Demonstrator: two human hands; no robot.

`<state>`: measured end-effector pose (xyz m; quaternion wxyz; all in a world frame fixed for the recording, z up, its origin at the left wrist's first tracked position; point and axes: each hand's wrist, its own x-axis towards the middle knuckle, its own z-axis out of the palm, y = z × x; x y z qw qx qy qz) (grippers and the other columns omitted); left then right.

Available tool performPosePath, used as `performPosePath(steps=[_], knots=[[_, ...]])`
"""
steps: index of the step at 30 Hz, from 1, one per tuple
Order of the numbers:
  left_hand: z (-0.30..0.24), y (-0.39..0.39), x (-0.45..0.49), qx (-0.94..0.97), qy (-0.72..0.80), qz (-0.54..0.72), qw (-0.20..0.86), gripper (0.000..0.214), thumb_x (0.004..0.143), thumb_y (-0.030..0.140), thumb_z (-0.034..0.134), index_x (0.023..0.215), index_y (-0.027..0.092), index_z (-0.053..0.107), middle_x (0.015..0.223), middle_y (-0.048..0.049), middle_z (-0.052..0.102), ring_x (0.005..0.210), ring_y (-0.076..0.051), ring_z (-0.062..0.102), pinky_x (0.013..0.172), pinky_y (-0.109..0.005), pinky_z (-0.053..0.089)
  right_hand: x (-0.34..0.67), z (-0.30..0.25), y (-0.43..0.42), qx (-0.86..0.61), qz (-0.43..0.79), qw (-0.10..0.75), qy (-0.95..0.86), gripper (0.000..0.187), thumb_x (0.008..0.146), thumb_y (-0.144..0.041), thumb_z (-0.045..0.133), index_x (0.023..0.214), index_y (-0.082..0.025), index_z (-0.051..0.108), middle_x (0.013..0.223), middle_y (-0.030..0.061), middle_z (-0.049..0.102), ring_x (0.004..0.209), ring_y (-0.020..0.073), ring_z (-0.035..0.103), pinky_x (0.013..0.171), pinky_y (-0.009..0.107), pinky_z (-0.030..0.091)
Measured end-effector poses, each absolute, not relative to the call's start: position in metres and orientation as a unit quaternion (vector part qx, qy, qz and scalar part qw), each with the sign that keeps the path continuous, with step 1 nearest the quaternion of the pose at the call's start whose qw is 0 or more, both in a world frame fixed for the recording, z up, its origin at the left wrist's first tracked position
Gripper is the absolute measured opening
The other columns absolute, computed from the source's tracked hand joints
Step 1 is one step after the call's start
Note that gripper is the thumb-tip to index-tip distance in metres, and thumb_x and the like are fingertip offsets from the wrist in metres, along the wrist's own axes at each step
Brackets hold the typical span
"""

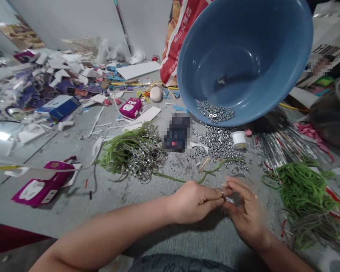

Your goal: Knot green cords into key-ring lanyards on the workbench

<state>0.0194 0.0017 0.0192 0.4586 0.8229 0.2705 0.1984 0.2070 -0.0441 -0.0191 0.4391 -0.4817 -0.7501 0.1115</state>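
My left hand reaches in from the left above the table's near part, thumb and forefinger pinched on a small metal ring. Facing it, my right hand is slightly blurred, its fingertips closed together at the same spot. A small whitish, shiny bit shows between the two hands; what it is I cannot make out. Just beyond the hands a green cord lies across the table. To the left is a bundle of green cords with metal rings at its end.
A blue basin leans tilted at the back, metal nuts in it and more spilled before it. A white spool stands there. Green cords lie right; magenta boxes and paper scraps left.
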Motion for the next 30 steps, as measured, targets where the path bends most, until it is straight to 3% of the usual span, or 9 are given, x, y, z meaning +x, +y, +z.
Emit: performPosePath(steps=[4, 9, 18, 30], knots=[[0.023, 0.010, 0.017, 0.849, 0.234, 0.155, 0.447, 0.028, 0.090, 0.021, 0.038, 0.082, 0.013, 0.064, 0.069, -0.0007, 0.066, 0.057, -0.006, 0.057, 0.054, -0.015, 0.041, 0.204, -0.009, -0.044, -0.466, 0.223, 0.387, -0.764, 0.026, 0.087, -0.027, 0.048, 0.112, -0.024, 0.054, 0.097, 0.0069, 0.068, 0.088, 0.0169, 0.065, 0.075, 0.026, 0.054], [0.023, 0.014, 0.016, 0.860, 0.206, 0.138, 0.445, 0.025, 0.088, 0.017, 0.041, 0.071, 0.013, 0.059, 0.064, 0.0011, 0.060, 0.053, -0.006, 0.050, 0.052, -0.017, 0.036, 0.201, -0.006, -0.044, -0.493, 0.304, 0.379, -0.722, 0.021, 0.086, -0.031, 0.048, 0.101, -0.021, 0.060, 0.084, 0.0057, 0.071, 0.074, 0.0161, 0.068, 0.064, 0.022, 0.055], [0.025, 0.013, 0.017, 0.858, 0.201, 0.111, 0.459, 0.021, 0.087, 0.013, 0.043, 0.076, 0.013, 0.060, 0.075, -0.0010, 0.067, 0.066, -0.008, 0.060, 0.062, -0.016, 0.041, 0.202, -0.010, -0.046, -0.518, 0.338, 0.367, -0.695, 0.022, 0.084, -0.035, 0.050, 0.095, -0.019, 0.062, 0.071, 0.0043, 0.069, 0.056, 0.0130, 0.063, 0.051, 0.020, 0.051], [0.026, 0.011, 0.020, 0.841, 0.207, 0.122, 0.485, 0.020, 0.086, 0.013, 0.040, 0.075, 0.014, 0.056, 0.071, 0.0003, 0.063, 0.064, -0.008, 0.056, 0.061, -0.017, 0.042, 0.205, -0.012, -0.046, -0.503, 0.367, 0.391, -0.678, 0.019, 0.084, -0.034, 0.052, 0.093, -0.020, 0.060, 0.069, 0.0023, 0.066, 0.058, 0.0123, 0.062, 0.053, 0.020, 0.050]])
